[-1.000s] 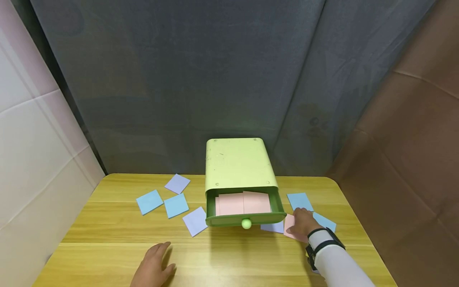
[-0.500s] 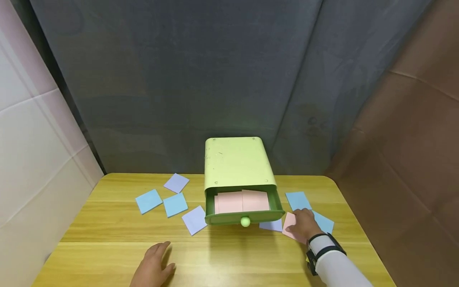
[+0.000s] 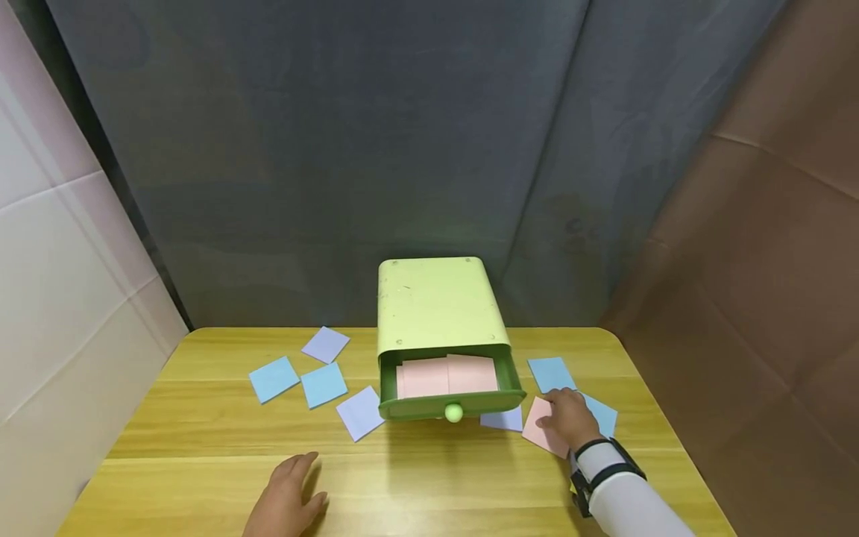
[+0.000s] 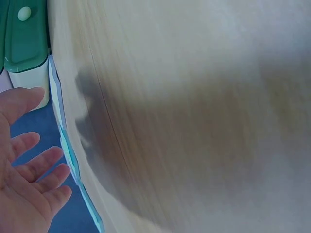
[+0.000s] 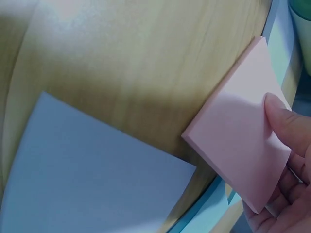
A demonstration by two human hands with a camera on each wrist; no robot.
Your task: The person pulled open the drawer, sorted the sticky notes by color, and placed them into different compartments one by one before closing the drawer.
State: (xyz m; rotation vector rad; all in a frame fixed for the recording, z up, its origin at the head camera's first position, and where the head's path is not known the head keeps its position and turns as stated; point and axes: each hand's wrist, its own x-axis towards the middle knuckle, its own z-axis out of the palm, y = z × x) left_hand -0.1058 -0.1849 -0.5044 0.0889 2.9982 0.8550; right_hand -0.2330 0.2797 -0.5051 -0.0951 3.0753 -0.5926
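My right hand (image 3: 573, 424) grips a pink sticky-note pad (image 3: 539, 429) on the right side of the table. In the right wrist view the thumb (image 5: 286, 124) lies over the pad's top face, with the fingers curled at its far edge and partly hidden below. Near this hand are a blue pad (image 3: 552, 374), a second blue pad (image 3: 601, 414) and a purple pad (image 3: 502, 419). Above the table at front left, my left hand (image 3: 285, 496) holds nothing, its fingers relaxed and thumb apart.
A green box (image 3: 439, 302) stands at the back centre. Its pulled-out drawer (image 3: 416, 408) holds several pink pads (image 3: 426, 378). To its left lie blue pads (image 3: 274, 379) and purple pads (image 3: 359, 412). A bluish-purple pad (image 5: 92, 170) lies near my right wrist.
The pink pad has turned slightly and more of it shows beside my right fingers. My left hand has stayed in place. The head view has shifted slightly.
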